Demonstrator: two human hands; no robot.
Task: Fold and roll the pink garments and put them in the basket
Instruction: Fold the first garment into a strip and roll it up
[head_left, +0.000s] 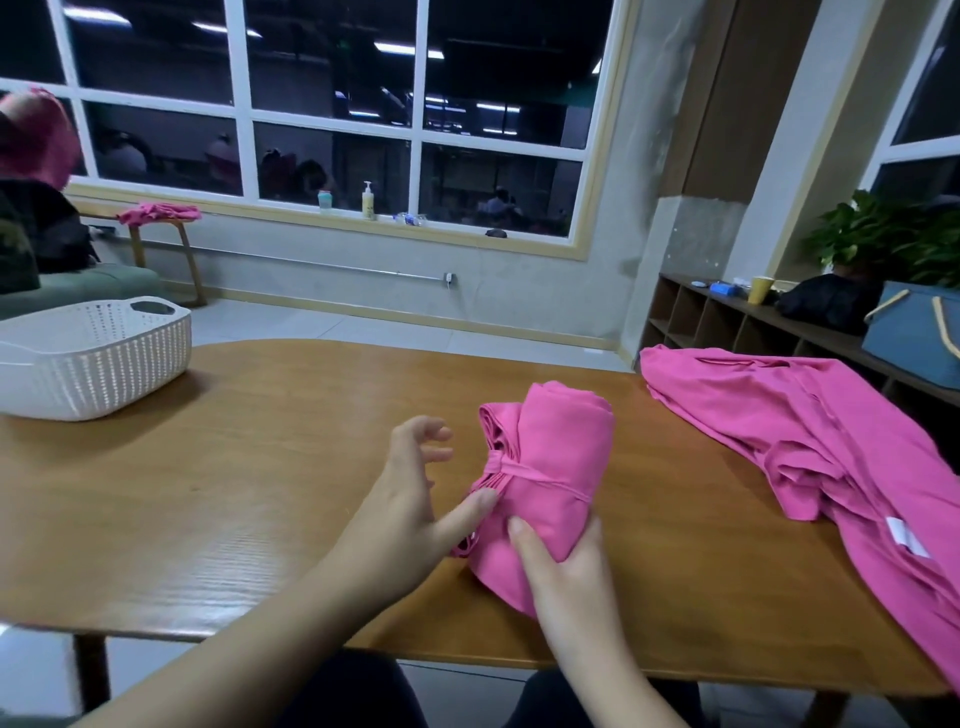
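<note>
A rolled pink garment (550, 457) lies on the wooden table (234, 467) just right of centre. My right hand (566, 577) grips its near end, thumb on top and fingers curled under the cloth. My left hand (410, 499) is spread open beside the roll, its thumb touching the gathered left edge. A second pink garment (810, 447) lies unfolded across the table's right side and hangs over the near right edge. The white perforated basket (93, 358) stands at the table's far left, apart from both hands.
Beyond the table are a window wall, a stool with another pink cloth (158, 213), a green sofa (83, 286) at left, and a low shelf (727, 327) with a blue bag (914, 338) at right. Bare wood lies between basket and roll.
</note>
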